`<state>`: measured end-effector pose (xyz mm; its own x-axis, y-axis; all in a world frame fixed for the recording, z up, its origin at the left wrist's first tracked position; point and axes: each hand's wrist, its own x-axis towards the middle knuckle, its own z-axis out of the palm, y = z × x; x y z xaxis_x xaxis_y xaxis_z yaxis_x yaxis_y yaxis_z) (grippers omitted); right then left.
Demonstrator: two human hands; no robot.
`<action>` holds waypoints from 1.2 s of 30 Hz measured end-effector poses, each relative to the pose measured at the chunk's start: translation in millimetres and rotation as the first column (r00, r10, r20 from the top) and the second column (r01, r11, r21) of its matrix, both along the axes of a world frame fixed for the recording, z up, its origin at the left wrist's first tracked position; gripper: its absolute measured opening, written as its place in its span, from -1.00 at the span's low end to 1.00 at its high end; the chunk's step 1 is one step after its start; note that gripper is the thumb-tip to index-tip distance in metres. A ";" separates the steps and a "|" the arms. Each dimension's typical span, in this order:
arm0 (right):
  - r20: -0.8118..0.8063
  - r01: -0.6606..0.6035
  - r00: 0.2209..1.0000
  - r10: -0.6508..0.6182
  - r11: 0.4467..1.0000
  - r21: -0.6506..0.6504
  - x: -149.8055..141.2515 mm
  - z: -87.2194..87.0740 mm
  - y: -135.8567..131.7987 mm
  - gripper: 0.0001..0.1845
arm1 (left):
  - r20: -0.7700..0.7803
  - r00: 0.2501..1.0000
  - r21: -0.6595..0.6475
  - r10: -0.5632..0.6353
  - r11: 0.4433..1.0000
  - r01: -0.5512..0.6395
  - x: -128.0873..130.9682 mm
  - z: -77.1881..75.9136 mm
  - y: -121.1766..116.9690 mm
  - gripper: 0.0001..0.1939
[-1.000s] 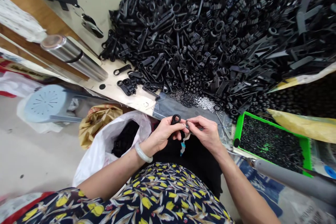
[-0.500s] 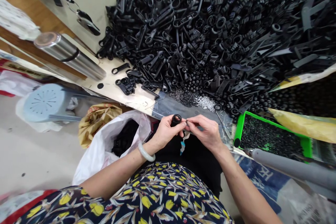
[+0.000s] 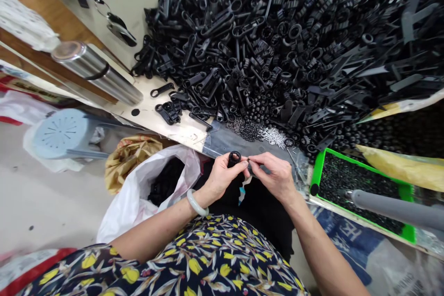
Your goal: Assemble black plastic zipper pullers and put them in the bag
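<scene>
My left hand (image 3: 222, 176) is closed on a black plastic ring part (image 3: 234, 158), holding it up at the table's front edge. My right hand (image 3: 274, 173) pinches something small against the ring's right side; I cannot make out what it is. The fingertips of both hands touch. A pale bangle (image 3: 195, 202) sits on my left wrist. Just beyond the hands lie a small heap of silver pins (image 3: 274, 136) and tiny black beads (image 3: 248, 130). A huge pile of black plastic parts (image 3: 284, 41) covers the table behind.
A green tray (image 3: 360, 185) of small black pieces stands to the right, with a grey tube (image 3: 395, 209) across it. A white bag (image 3: 145, 189) holding black parts hangs at my left knee. A steel cylinder (image 3: 97, 78) and a pale blue stool (image 3: 58, 134) are to the left.
Both hands stay together at the ring, barely shifting. The camera view has drifted slightly, and the grey tube at the right appears shorter in frame.
</scene>
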<state>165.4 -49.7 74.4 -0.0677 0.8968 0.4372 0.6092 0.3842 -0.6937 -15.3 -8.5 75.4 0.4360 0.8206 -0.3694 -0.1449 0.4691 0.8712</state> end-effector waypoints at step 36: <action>-0.017 0.093 0.996 -0.093 0.996 -0.007 5.7 -6.0 -1.2 -0.89 | 0.227 0.919 -0.324 -0.323 0.865 0.384 -13.2 26.9 13.8 -0.65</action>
